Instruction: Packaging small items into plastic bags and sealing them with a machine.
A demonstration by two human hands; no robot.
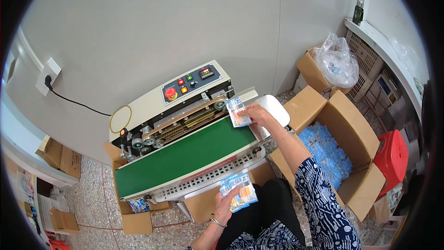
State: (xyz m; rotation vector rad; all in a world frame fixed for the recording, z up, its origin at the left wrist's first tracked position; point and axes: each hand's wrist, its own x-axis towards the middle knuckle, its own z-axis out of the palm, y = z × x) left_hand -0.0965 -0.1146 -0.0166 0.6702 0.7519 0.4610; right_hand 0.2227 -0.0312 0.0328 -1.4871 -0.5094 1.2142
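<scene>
A band sealing machine with a green conveyor belt stands in front of me. My right hand holds a small clear packet with blue and orange print at the belt's right end, beside the sealing rollers. My left hand grips a stack of similar packets near my lap, below the machine's front grille.
An open cardboard box full of blue packets sits to my right. Another box with a clear plastic bag is behind it. A red stool stands far right. Boxes lie on the floor at left; a wall socket with cable is upper left.
</scene>
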